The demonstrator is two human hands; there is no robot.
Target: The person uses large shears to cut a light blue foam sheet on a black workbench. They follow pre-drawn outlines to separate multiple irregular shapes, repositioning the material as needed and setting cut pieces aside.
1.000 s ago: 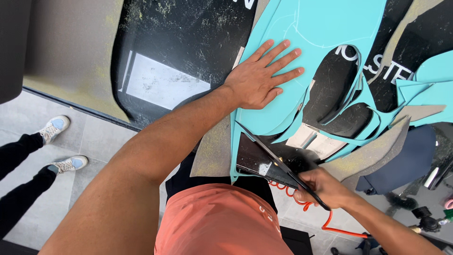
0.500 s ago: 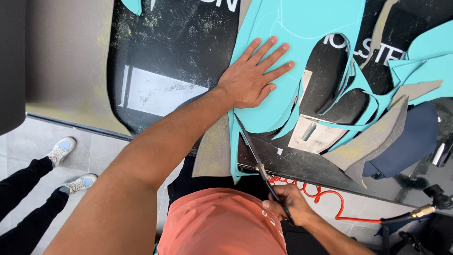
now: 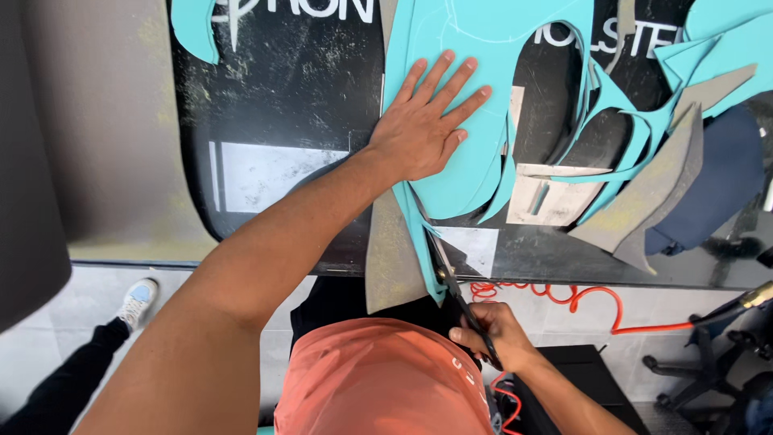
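I see my left hand [image 3: 423, 129] spread flat, fingers fanned toward one o'clock, pressing on the turquoise foam sheet [image 3: 475, 32] that lies across the black table [image 3: 290, 89]; that grip is released, palm down, and I judge it is there to pin the sheet so it cannot slide while the blades work. My right hand [image 3: 487, 334], down at six o'clock near my orange shirt [image 3: 378, 379], is clenched around the handles of the black scissors [image 3: 455, 294], whose blades point up toward eleven o'clock and meet the lower edge of the sheet where it overhangs the table's near side. Holding the scissors low and below the table edge seems to let the blades enter the sheet from underneath its free end. A grey foam strip [image 3: 390, 258] hangs just beside the cut at nine o'clock. At three o'clock lie turquoise offcuts [image 3: 620, 121] and grey scraps [image 3: 652, 193], and an orange coiled hose [image 3: 564, 298] runs below the table. Another person's shoe [image 3: 138, 300] stands at eight o'clock.
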